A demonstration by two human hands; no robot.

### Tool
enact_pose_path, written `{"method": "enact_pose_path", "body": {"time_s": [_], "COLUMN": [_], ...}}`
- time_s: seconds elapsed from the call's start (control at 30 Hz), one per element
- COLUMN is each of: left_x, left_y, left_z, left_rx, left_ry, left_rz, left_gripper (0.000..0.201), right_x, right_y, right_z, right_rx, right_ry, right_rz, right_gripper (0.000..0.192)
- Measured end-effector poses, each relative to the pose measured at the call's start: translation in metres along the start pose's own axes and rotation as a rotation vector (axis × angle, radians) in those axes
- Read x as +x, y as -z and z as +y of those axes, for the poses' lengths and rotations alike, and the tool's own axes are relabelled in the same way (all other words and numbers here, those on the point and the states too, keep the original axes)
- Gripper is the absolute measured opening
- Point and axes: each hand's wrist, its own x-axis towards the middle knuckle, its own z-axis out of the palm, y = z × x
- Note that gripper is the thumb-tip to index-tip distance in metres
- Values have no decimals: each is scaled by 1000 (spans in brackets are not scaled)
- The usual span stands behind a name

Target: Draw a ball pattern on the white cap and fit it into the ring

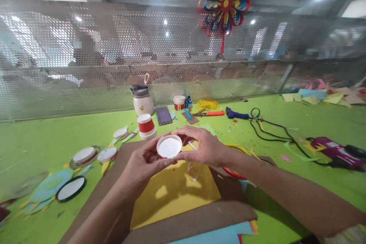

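Green felt-like cover: worktop (42, 137), matte, littered with paper scraps.
Perforated metal: screen (85, 65) along the far edge, round holes, slightly shiny.
Brown card: large flat sheet (197, 217) under the hands, edges straight.
Yellow paper: rectangular sheet (171, 194) lying on the brown card, smooth, shadowed by the hands.
Paper pinwheel (225, 2): red, blue and yellow curled strips, hung high on the screen.
Left hand (143, 166): grip closed round the near side of the cup, fingers curled.
Right hand (204, 146): grip pinching the far rim of the same cup, thumb and fingers.
Paper cup (169, 146): round, white flat face turned up, held by both hands above the yellow sheet, clear of it.
Second cup (146, 126): white with red band, standing upside down on the worktop just behind the hands.
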Motion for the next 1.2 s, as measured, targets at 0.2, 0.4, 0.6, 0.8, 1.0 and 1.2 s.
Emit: {"method": "enact_pose_path", "body": {"time_s": [0.2, 0.4, 0.6, 0.8, 1.0, 1.2], "left_x": [-3, 1, 1, -1, -1, 1], "left_y": [3, 1, 2, 5, 1, -2], "left_z": [-2, -4, -2, -3, -1, -2], "left_rx": [11, 66, 104, 120, 81, 58], "left_ry": [-64, -105, -85, -100, -65, -77], "left_rz": [25, 44, 13, 40, 55, 126], "left_gripper": [74, 60, 60, 56, 63, 62], "right_x": [-1, -1, -2, -2, -2, -2], "right_y": [4, 6, 6, 5, 4, 7], "right_z": [-8, -5, -2, -5, -6, 0], "right_rx": [61, 70, 58, 148, 148, 171], "right_ry": [-25, -31, -96, -133, -84, -72], "right_rz": [8, 5, 25, 47, 63, 45], "right_gripper": [47, 43, 62, 61, 52, 52]}}
